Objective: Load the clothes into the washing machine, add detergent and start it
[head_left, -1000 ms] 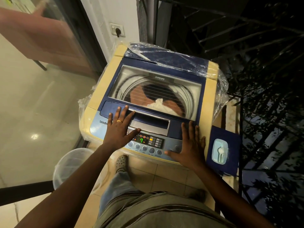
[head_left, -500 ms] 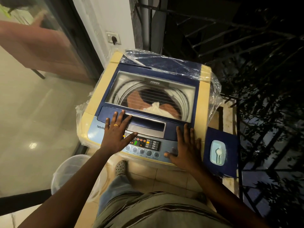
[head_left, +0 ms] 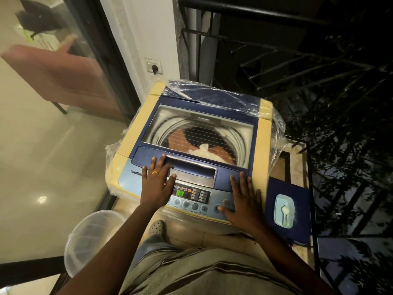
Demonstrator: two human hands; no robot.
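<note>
A top-loading washing machine [head_left: 264, 133] in cream and blue stands before me with its glass lid shut. Through the lid I see orange, dark and white clothes [head_left: 204, 143] in the drum. The control panel [head_left: 191, 195] shows a green 37. My left hand [head_left: 157, 184] lies flat with spread fingers on the lid's front edge and the panel's left end. My right hand [head_left: 243, 202] rests flat on the panel's right end, its thumb on a round button [head_left: 217, 208]. A blue detergent box [head_left: 297, 201] with a scoop and white powder in its opening sits to the machine's right.
A clear plastic tub [head_left: 91, 237] stands on the floor at the lower left. A wall socket [head_left: 154, 66] is behind the machine, a glass door to the left. A dark metal railing [head_left: 312, 188] and foliage close off the right side.
The display number has changed to 37. Both hands stay flat on the machine in about the same places. The camera has tilted a little, so the machine sits lower in view.
</note>
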